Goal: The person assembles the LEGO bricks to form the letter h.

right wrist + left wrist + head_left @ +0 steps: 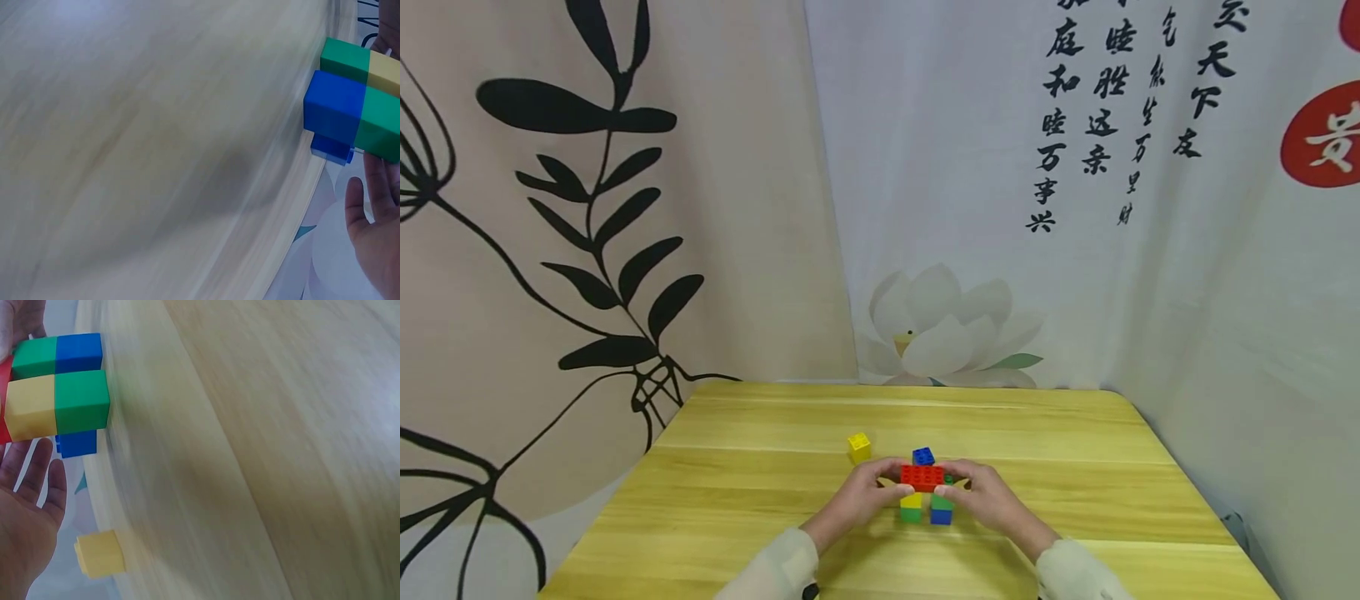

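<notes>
Both hands pinch a red toy building brick (922, 477) at its two ends, studs showing on top. My left hand (876, 490) is at its left end, thumb in front. At the right end is my right hand (977, 497), thumb also in front. Under the red brick stand two stacks side by side. The left one has a yellow brick (30, 407) over a green brick (81, 401). In the right one, a green brick (381, 122) sits over a blue brick (334, 106). Whether the red brick is fully pressed down, I cannot tell.
A separate blue brick (922, 456) stands on the wooden table (760, 467) just behind the stacks. Farther left and back is a lone yellow brick (859, 447). A printed curtain (760, 208) hangs beyond the table's far edge.
</notes>
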`<state>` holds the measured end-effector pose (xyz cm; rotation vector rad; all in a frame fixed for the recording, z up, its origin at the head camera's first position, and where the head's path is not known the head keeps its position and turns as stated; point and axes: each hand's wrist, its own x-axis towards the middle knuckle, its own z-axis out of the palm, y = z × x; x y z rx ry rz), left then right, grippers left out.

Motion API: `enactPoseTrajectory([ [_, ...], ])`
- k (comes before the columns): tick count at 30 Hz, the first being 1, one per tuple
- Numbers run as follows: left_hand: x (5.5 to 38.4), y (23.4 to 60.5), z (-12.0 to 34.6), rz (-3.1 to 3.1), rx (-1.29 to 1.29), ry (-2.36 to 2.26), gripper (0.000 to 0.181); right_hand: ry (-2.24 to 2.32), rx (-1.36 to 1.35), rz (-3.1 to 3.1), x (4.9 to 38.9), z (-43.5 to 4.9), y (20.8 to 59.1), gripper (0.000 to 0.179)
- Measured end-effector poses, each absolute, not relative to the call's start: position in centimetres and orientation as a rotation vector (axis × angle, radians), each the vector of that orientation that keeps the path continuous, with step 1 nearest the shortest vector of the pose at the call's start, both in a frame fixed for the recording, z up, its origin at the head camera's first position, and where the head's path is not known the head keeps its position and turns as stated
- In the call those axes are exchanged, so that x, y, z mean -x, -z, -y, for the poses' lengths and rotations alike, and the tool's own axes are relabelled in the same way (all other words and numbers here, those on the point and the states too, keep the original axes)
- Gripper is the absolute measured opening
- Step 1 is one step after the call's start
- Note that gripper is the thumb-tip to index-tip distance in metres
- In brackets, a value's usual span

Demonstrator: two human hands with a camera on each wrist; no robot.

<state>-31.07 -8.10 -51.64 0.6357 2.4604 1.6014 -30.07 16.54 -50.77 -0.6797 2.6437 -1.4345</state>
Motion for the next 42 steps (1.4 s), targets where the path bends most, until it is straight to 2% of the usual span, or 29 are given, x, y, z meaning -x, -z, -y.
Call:
enactPoseTrajectory([
  [20, 31.1, 51.9, 8.8, -2.444, -0.595, -1.586, 0.034, 1.52, 0.566, -2.597, 29.5, -15.9, 51.8, 0.052],
  [29, 30.9, 51.6, 8.8, -2.438, -0.594, -1.604, 0.033, 1.664, 0.465, -2.521, 29.0, -16.2, 51.8, 0.035],
  [42, 30.9, 51.5, 9.1, -2.443, -0.614, -1.622, 0.036, 1.637, 0.482, -2.549, 29.4, -16.2, 52.2, 0.036],
])
